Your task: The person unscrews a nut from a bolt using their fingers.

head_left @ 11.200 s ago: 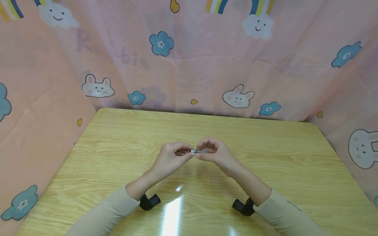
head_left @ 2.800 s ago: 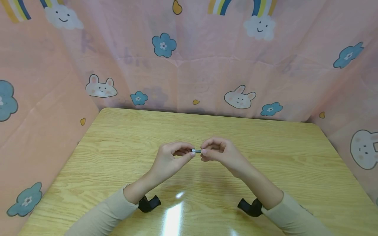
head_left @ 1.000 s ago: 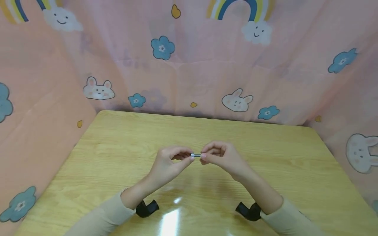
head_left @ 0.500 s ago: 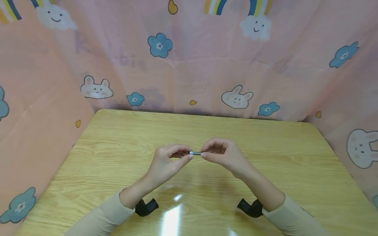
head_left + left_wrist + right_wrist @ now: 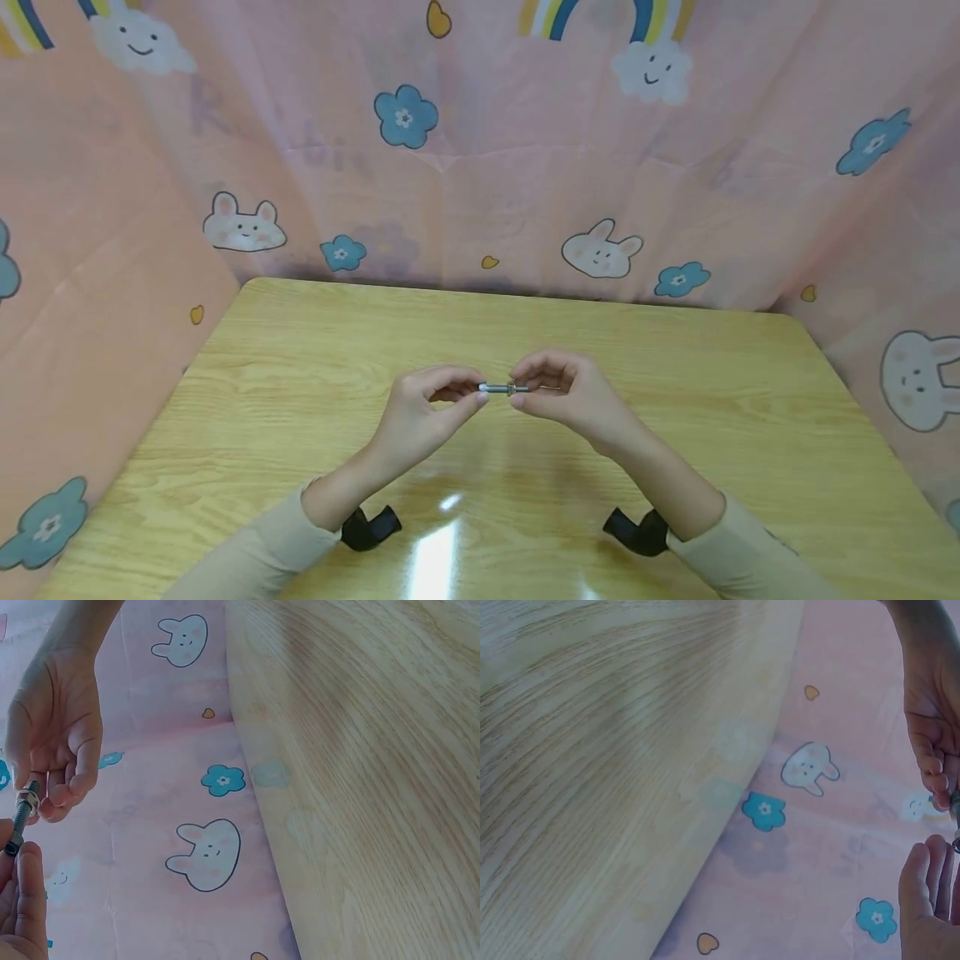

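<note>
A small metal bolt [image 5: 497,389] lies level between both hands above the table, its head towards the left. My left hand [image 5: 416,417] pinches the head end between thumb and fingertips. A nut [image 5: 512,388] sits on the shank, with a short length of thread showing past it. My right hand [image 5: 581,408] is around that nut, thumb below and fingers above, slightly parted from it. In the left wrist view, the nut [image 5: 28,799] shows between the right thumb and fingers, and the bolt's dark head [image 5: 13,847] between the left fingertips.
The wood-grain table [image 5: 337,333] spreads beneath the hands, with a bright light reflection near its front. A pink curtain [image 5: 495,183] printed with rabbits and flowers encloses its back and sides. Black wrist devices [image 5: 372,528] sit at both sleeve cuffs.
The right fingers have loosened from the nut, uncovering it and the thread end. Compared with eleven seconds ago, the nut is farther from the bolt head. The left hand keeps its pinch.
</note>
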### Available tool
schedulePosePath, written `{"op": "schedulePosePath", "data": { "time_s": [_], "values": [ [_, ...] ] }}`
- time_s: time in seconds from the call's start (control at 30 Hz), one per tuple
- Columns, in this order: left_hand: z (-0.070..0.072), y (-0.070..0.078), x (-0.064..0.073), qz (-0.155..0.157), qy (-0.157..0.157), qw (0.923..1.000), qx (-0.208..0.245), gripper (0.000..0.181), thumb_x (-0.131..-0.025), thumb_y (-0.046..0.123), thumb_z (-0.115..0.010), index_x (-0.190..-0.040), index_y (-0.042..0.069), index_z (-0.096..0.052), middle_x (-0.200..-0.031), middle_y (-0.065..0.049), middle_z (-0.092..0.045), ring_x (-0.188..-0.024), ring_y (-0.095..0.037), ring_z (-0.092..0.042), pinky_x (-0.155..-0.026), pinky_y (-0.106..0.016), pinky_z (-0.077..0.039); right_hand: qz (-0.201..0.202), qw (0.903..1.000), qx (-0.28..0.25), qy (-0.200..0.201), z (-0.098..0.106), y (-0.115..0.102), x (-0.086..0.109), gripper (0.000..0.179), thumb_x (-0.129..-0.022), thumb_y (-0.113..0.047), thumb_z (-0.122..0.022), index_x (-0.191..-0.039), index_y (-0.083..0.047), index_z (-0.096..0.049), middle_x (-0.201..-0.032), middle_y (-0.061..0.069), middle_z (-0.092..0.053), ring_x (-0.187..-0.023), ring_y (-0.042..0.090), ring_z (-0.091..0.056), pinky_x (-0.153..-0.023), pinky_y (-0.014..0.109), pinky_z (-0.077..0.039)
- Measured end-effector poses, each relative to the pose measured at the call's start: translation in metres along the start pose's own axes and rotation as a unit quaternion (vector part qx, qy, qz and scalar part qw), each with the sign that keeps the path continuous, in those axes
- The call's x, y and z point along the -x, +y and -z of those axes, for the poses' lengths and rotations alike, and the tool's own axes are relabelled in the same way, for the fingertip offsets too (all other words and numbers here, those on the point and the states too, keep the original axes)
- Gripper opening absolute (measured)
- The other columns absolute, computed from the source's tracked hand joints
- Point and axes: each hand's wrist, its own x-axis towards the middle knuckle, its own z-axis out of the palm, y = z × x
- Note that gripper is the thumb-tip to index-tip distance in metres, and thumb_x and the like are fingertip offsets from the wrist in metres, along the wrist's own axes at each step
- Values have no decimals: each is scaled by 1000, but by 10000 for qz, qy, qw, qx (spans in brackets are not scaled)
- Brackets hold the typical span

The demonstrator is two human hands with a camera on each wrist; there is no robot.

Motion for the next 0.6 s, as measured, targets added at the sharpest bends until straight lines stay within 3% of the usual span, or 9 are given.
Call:
{"op": "schedulePosePath", "data": {
  "time_s": [0.13, 0.27, 0.4, 0.5, 0.6],
  "values": [
    [0, 0, 0, 64, -20, 10000, 20, 13, -84, 4, -69, -96, 0, -69, -88, -5, -68, -77, -12, -64, -69, -26, -56, 49, 9999, -61, -62, 0, -1, 0, 29, -85, -6, -66, -111, 5, -57, -100, 13, -59, -86, 20, -62, -78, 34, -55],
    [-1, 0, 0, 43, -41, 10000, 11, 13, -84, 5, -69, -96, 1, -69, -88, -5, -69, -77, -12, -64, -69, -26, -56, -103, 9998, -77, -119, -2, -1, -3, 25, -92, -12, -59, -105, 8, -57, -91, 13, -63, -79, 19, -65, -77, 37, -56],
    [-1, 0, 0, -32, -49, 10000, -10, 12, -84, 4, -68, -96, -1, -69, -87, -7, -69, -76, -13, -64, -69, -26, -56, -33, 9999, 3, -167, -2, 1, -3, 18, -89, -8, -63, -100, 6, -59, -90, 10, -62, -80, 20, -63, -76, 35, -56],
    [0, 0, 0, -31, -51, 10000, -5, 12, -84, 3, -68, -96, -2, -69, -87, -7, -69, -75, -13, -64, -69, -26, -56, 59, 9998, 56, -181, -3, 1, -1, 22, -85, -5, -66, -104, 4, -58, -98, 11, -59, -86, 21, -61, -77, 34, -55],
    [0, 1, 1, 11, -29, 10000, 5, 12, -84, 3, -68, -95, -1, -69, -87, -6, -69, -75, -13, -64, -68, -26, -56, 28, 9998, -42, -199, -3, 0, 0, 24, -88, -8, -63, -108, 5, -56, -100, 11, -59, -87, 20, -63, -80, 36, -55]
  ]
}}
